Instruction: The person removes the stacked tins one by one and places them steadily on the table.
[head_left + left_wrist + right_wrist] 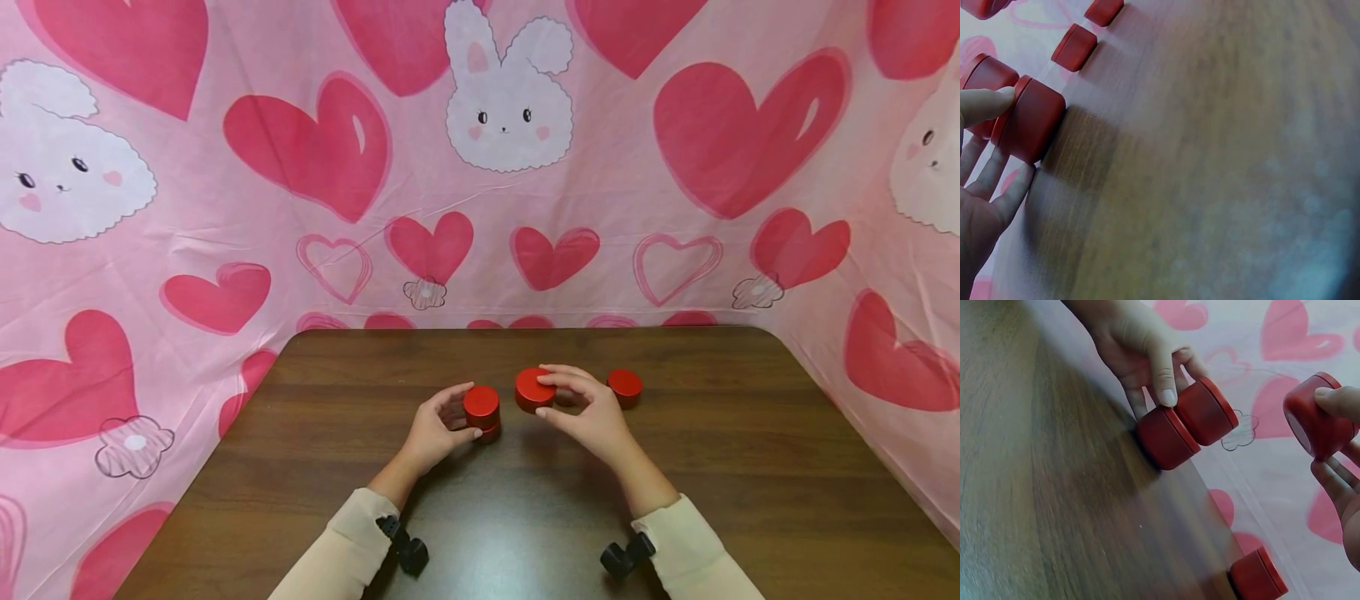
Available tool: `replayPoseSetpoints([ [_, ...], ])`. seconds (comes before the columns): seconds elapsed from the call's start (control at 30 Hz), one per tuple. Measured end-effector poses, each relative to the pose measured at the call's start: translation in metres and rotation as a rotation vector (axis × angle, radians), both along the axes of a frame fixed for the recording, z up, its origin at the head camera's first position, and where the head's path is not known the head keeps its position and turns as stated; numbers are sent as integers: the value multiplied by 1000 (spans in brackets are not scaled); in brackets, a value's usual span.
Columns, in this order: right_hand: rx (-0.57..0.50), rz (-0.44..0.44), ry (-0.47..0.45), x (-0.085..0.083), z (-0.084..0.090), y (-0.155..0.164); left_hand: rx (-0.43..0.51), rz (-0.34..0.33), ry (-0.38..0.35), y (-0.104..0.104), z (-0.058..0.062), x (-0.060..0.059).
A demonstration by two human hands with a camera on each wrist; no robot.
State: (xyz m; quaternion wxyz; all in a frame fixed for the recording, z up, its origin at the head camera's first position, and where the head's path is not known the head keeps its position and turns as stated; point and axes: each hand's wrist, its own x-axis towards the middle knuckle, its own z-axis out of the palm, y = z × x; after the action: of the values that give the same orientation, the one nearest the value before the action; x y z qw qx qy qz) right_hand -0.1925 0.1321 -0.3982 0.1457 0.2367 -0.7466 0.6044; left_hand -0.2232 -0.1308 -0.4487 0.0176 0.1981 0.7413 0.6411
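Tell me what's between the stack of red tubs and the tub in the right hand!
Nothing: in the head view, only bare table shows between the stack of red tubs and the tub that the right hand holds.

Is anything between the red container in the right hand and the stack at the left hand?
Nothing visible: in the head view, only tabletop shows between the raised container and the stack. The right hand grips the first, the left hand the second; another container stands past the right hand, outside that gap.

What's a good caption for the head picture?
Left hand holds two stacked red containers; right hand holds another red container.
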Motion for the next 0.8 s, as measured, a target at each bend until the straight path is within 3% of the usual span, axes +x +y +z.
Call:
replayPoseSetpoints([
  [0.17, -19, -9, 20, -1, -2, 7, 0, -1, -12, 0, 0, 0],
  [0.4, -62, -21, 21, -15, -28, 21, -11, -4, 23, 0, -1, -1],
  [0.53, -59, -28, 25, -12, -26, 26, -14, -8, 20, -1, -1, 0],
  [0.8, -59, -44, 47, 6, -1, 31, -10, -13, -9, -1, 1, 0],
])
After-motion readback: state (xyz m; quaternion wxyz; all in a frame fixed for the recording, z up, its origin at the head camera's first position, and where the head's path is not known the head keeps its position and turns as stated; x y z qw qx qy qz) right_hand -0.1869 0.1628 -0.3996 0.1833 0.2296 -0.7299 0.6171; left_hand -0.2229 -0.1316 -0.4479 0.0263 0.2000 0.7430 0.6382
